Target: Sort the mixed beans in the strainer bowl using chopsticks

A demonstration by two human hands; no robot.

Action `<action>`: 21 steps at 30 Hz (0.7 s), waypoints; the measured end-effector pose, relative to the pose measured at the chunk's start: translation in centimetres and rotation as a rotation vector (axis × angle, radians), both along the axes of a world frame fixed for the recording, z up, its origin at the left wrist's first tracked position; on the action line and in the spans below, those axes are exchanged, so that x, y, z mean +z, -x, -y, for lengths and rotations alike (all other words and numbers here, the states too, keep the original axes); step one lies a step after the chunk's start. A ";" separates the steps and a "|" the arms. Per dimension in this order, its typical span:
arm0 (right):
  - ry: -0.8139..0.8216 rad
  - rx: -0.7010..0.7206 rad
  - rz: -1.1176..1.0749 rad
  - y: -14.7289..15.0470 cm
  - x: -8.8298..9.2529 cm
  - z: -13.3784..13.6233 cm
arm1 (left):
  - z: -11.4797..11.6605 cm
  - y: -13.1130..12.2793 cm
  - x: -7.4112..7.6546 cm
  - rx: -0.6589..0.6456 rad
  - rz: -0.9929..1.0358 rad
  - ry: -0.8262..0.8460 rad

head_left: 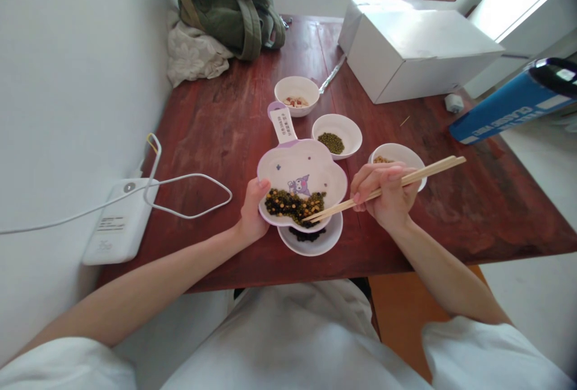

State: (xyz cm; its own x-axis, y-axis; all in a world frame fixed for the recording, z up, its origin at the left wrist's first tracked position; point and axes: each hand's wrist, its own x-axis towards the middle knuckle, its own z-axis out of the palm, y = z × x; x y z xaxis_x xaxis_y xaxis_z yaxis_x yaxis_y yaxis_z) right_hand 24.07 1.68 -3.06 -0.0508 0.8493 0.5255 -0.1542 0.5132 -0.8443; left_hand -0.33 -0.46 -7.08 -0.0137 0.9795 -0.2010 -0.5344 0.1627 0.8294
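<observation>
My left hand [255, 210] grips the left rim of a flower-shaped plate [288, 164] with a purple edge, a cartoon figure and a labelled handle pointing away from me. Mixed beans [291, 205], black, green and yellow, lie gathered along its near side. In my right hand [387, 191] are wooden chopsticks [419, 173], their tips among the beans. Below the plate, partly covered by it, stands a white bowl [311, 249] holding black beans [306, 235]. Close behind my right hand sits another white bowl [403, 152] with yellowish beans, partly hidden by my fingers.
Farther back are a bowl of green beans [331, 142] and a bowl with reddish and pale pieces [296, 101]. A white box [419, 47], blue bottle [505, 107] and small white adapter [454, 103] stand right. At left lie a power bank [119, 222], its cable and a green bag [225, 5].
</observation>
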 end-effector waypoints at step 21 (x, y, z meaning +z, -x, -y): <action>0.113 -0.034 -0.152 0.9 0.0 -0.8 | 0.1 0.5 -1.3 0.059 -0.029 0.019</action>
State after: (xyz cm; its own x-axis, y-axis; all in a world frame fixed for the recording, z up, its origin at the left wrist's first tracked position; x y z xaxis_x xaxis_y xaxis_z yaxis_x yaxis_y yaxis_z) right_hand 23.20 2.52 -3.04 0.0515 0.9031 0.4264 -0.2691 0.4237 -0.8649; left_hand -0.81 -0.59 -8.43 -0.0773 0.9728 -0.2183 -0.5193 0.1476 0.8418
